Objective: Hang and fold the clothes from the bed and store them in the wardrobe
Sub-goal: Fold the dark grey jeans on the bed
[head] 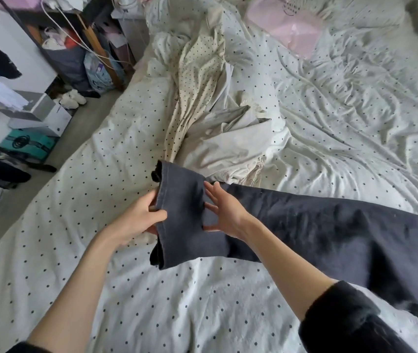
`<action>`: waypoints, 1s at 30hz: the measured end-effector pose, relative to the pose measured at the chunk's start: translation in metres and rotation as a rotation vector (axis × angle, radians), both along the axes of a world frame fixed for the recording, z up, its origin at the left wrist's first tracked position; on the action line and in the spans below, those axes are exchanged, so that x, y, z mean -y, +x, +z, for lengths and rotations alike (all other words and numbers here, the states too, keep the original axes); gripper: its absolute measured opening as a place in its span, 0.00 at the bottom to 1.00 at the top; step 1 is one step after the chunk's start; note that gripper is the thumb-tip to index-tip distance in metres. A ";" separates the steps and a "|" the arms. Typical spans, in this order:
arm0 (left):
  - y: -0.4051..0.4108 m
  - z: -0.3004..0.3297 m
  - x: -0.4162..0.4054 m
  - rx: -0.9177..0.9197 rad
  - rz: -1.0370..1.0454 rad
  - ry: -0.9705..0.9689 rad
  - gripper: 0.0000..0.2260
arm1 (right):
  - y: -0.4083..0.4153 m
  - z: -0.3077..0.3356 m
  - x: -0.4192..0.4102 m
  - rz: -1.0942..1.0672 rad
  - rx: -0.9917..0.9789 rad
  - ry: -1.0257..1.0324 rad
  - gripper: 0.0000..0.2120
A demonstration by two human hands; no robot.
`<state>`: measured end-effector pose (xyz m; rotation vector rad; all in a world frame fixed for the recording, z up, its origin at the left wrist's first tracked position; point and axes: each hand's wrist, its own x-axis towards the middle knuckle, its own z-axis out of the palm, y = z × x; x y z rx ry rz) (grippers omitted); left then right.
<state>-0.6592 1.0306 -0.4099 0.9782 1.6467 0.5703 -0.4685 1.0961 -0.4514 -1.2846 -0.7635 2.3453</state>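
Nearest the camera, on the dotted bed cover (pixel 177 301), two bare forearms are reaching out from dark sleeves toward a pair of dark jeans (pixel 317 225). The left hand (pixel 139 217) is pinching the hem end of the leg between thumb and fingers. The right hand (pixel 224 212) is lying with fingers spread and fairly straight against the cloth just beside it, pressing or steadying it, not clutching it.

The jeans are stretching from the hands away to the right, partly lifted off the bed, with the far end running out of view at the right edge, so the waistband and the other leg are not showing. That is where trouble could be waiting: the unseen part is likely heavy, and with only a light pinch at the hem it could be dragging the leg out of the left hand or pulling any fold crooked. The two leg layers at the hem are looking slightly offset, so a fold made now could be coming out uneven.

Further up the bed, a cream spotted garment (pixel 197 85) and a pale grey cloth (pixel 233 138) are lying crumpled together; what each piece is cannot be told. A pink bag (pixel 287 29) is resting near the head of the bed. The wardrobe is not clearly showing; only cluttered shelves (pixel 75 47) and boxes (pixel 40 115) are appearing on the left.
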 end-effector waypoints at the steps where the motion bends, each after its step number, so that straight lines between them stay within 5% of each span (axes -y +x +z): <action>1: -0.012 -0.004 0.004 -0.026 0.034 -0.019 0.20 | -0.005 -0.004 -0.002 -0.008 -0.026 -0.033 0.26; 4: -0.041 -0.025 0.011 -0.063 0.094 -0.051 0.24 | -0.020 -0.018 -0.005 -0.010 -0.067 -0.102 0.26; 14: -0.049 -0.090 -0.011 -0.109 -0.050 -0.093 0.35 | -0.063 -0.082 -0.030 0.038 0.311 -0.115 0.35; 21: -0.047 -0.092 -0.007 -0.009 -0.031 -0.061 0.35 | -0.044 -0.089 0.018 -0.105 0.176 -0.163 0.24; 30: -0.012 -0.075 0.003 0.086 -0.065 -0.099 0.36 | -0.040 -0.092 0.041 -0.083 0.137 -0.135 0.28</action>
